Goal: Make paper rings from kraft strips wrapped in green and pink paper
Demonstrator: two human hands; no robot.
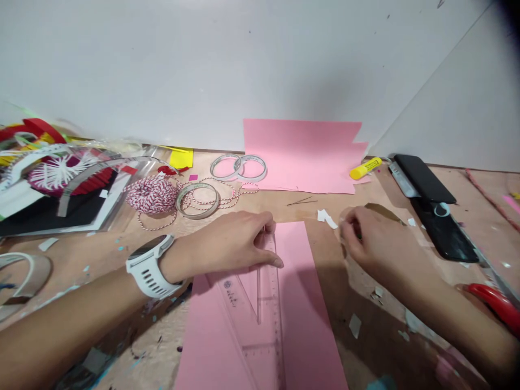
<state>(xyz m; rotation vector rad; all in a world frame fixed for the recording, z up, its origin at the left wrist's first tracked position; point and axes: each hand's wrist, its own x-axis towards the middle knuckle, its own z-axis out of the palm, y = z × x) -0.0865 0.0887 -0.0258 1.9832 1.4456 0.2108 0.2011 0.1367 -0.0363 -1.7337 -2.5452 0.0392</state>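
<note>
A pink sheet (300, 303) lies on the table in front of me, with a clear triangular ruler (244, 314) on top. My left hand (239, 241) holds the ruler's far end, thumb and curled fingers around its top corner; a white watch (152, 268) is on that wrist. To the right of the sheet, my right hand (369, 238) has its fingers curled together near the tabletop, beside a brownish scrap (385, 212). Whatever those fingers may hold is hidden.
Behind are more pink paper (300, 151), tape rings (197, 200), red-white twine (150, 195) and a yellow glue stick (365, 168). Black phones (444, 230) and a red-handled tool (495, 306) lie right. Craft materials (69, 173) are piled left. A white wall (203, 70) rises behind.
</note>
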